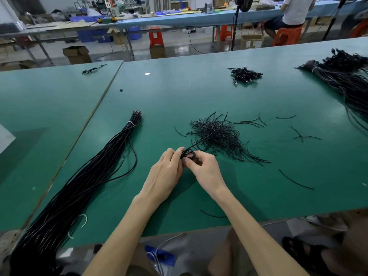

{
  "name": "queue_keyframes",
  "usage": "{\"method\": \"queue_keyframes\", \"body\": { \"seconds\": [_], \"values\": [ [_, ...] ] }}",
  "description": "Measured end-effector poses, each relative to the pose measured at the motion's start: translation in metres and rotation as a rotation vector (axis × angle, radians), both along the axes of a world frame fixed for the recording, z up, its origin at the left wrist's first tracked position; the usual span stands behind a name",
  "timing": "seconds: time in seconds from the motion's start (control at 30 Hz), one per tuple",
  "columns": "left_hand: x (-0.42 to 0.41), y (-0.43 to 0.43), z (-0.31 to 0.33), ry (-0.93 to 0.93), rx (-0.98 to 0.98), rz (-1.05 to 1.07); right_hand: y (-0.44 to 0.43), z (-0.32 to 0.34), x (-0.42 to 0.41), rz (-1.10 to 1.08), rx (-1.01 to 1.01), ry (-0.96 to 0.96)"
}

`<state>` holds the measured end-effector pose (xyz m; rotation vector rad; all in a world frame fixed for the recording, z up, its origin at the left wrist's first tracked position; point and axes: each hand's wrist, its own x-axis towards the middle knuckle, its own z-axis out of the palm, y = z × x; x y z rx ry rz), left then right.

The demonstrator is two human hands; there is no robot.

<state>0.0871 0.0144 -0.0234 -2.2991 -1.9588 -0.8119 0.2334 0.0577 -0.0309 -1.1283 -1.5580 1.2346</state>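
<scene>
Coiled black cable [189, 154] between both hands

Bare forearms [123, 226] here, left hand [165, 174] and right hand [205, 172] uncovered; below the table's near edge, seemingly brownish shorts [137, 263] and a black sandal [302, 253].

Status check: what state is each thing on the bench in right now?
cable coil, wound in small loops, held between both hands
left hand, gripping the coil
right hand, pinching the coil
short wire pile, loose, scattered
long cable bundle, straight, tied with a white band
far coil heap, coiled, piled
right-side bundle, tied, lying flat
</scene>
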Motion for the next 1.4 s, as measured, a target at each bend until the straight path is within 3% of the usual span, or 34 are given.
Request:
{"method": "queue_keyframes", "body": {
  "seconds": [0.47,0.8,1.17,1.4],
  "values": [
    [-0.003,-0.002,0.001,0.070,-0.011,-0.019,0.001,0.000,0.002,0.043,-0.010,0.061],
    [-0.003,0.002,-0.004,-0.022,0.022,0.013,0.003,-0.001,0.001,0.079,-0.013,0.012],
    [0.000,-0.004,0.002,-0.119,0.102,-0.034,0.004,0.012,0.004,0.214,-0.137,0.227],
    [-0.001,-0.001,-0.005,-0.153,0.093,-0.045,-0.001,0.006,0.002,0.129,-0.073,0.261]
  ]
}}
